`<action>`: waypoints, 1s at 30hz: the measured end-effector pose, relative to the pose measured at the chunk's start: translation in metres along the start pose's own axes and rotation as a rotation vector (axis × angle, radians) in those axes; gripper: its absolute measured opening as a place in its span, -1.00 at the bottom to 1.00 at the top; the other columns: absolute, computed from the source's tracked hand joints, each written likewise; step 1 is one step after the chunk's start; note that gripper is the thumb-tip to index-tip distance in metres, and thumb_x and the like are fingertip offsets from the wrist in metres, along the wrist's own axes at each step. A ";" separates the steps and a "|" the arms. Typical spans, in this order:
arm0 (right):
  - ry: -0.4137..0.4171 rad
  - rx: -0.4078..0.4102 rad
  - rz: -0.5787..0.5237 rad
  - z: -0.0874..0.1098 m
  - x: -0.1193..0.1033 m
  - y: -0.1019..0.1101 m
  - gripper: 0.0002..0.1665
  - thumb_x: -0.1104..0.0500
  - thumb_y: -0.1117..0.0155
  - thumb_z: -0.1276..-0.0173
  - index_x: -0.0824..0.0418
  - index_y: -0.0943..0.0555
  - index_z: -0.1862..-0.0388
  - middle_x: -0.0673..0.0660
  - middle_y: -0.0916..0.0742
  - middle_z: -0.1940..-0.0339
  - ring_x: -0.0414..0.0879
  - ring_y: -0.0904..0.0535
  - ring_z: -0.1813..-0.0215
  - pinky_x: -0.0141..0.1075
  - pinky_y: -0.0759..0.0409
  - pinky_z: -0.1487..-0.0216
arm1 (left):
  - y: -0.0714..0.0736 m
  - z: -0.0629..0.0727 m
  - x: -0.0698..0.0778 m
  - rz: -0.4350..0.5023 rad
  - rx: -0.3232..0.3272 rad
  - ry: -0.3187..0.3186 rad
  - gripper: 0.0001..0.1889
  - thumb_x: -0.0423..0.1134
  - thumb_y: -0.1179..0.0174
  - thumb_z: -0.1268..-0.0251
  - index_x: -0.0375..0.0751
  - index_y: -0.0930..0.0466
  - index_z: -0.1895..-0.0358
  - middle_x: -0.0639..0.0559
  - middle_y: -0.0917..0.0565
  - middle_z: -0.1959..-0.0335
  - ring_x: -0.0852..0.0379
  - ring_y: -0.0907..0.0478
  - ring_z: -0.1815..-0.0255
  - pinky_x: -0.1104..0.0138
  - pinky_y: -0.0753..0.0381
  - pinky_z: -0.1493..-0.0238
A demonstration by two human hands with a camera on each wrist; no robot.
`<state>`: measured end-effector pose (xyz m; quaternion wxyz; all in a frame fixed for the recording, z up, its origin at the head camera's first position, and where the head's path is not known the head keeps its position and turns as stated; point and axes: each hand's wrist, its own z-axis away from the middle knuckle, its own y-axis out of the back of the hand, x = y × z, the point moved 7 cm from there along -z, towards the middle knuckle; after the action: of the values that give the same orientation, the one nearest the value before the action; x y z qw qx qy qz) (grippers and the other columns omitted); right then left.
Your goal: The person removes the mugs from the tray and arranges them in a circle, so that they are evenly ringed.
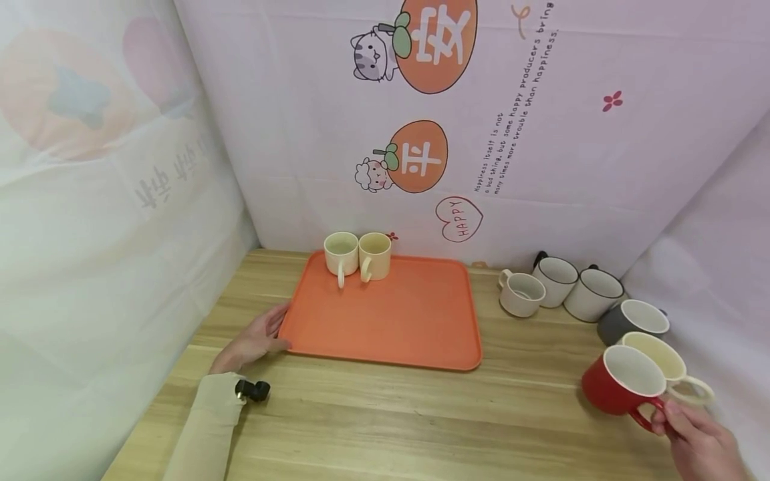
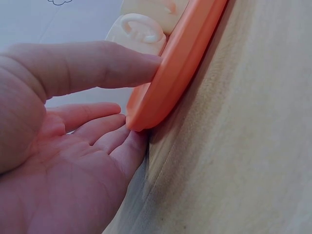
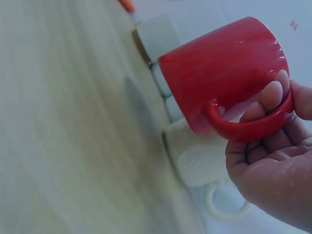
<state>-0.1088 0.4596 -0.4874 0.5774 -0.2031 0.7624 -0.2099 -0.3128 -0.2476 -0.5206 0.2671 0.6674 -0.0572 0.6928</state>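
Note:
My right hand [image 1: 700,437] holds a red mug [image 3: 224,68] with a white inside by its handle, fingers curled through it. The mug is lifted off the table and tilted in the right wrist view. Just behind it stands a cream mug [image 1: 664,354], partly hidden by the red one. At the front left corner of an orange tray [image 1: 391,321], my left hand [image 1: 255,341] touches the rim with thumb and fingers fairly straight. Two cream mugs, one on the left [image 1: 341,252] and one on the right [image 1: 375,257], stand side by side at the tray's back left.
Right of the tray stand a small white cup [image 1: 521,294], two white mugs with dark rims [image 1: 555,280] [image 1: 592,294] and a dark grey mug [image 1: 631,324], in a curved row. Printed white cloth [image 1: 337,133] walls the wooden table [image 1: 421,421] at back and sides.

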 end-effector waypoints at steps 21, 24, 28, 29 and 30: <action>-0.088 0.119 0.046 0.017 0.015 0.036 -0.48 0.40 0.16 -0.69 0.37 -0.83 0.04 0.16 -0.83 0.31 -0.08 -0.73 0.25 -0.43 -0.69 0.15 | 0.000 -0.001 0.000 -0.006 0.003 0.002 0.05 -0.53 -0.32 -0.33 -0.38 0.22 -0.73 -0.33 0.18 -0.77 -0.37 0.22 -0.77 -0.09 -0.05 -0.69; -0.113 0.126 0.032 0.018 0.018 0.039 -0.47 0.38 0.17 -0.69 0.35 -0.83 0.03 0.16 -0.83 0.30 -0.07 -0.73 0.24 -0.43 -0.68 0.13 | 0.000 -0.001 0.000 -0.008 0.001 -0.003 0.05 -0.52 -0.32 -0.33 -0.38 0.22 -0.73 -0.34 0.18 -0.77 -0.38 0.22 -0.77 -0.07 -0.06 -0.69; -0.139 0.079 -0.022 0.018 0.022 0.040 -0.46 0.37 0.20 -0.71 0.38 -0.81 -0.02 0.19 -0.84 0.25 -0.04 -0.75 0.18 -0.42 -0.68 0.07 | 0.000 -0.001 -0.001 -0.014 0.004 -0.004 0.05 -0.52 -0.32 -0.34 -0.38 0.22 -0.73 -0.34 0.17 -0.77 -0.38 0.22 -0.77 -0.03 -0.08 -0.69; -0.145 0.062 -0.022 0.018 0.022 0.040 -0.45 0.36 0.22 -0.72 0.38 -0.80 -0.03 0.19 -0.84 0.23 -0.04 -0.75 0.17 -0.42 -0.67 0.05 | 0.000 -0.001 -0.001 -0.016 0.006 -0.003 0.05 -0.51 -0.32 -0.34 -0.38 0.22 -0.73 -0.33 0.17 -0.77 -0.37 0.21 -0.77 -0.02 -0.09 -0.68; -0.149 0.044 -0.020 0.017 0.022 0.040 -0.44 0.35 0.24 -0.72 0.39 -0.79 -0.04 0.19 -0.84 0.21 -0.04 -0.75 0.15 -0.43 -0.67 0.03 | 0.001 -0.001 -0.001 -0.018 0.008 -0.002 0.04 -0.51 -0.32 -0.34 -0.38 0.21 -0.73 -0.33 0.17 -0.77 -0.37 0.21 -0.77 0.00 -0.10 -0.68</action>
<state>-0.1005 0.4789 -0.5317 0.6347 -0.2130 0.7105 -0.2166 -0.3138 -0.2483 -0.5215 0.2704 0.6698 -0.0488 0.6899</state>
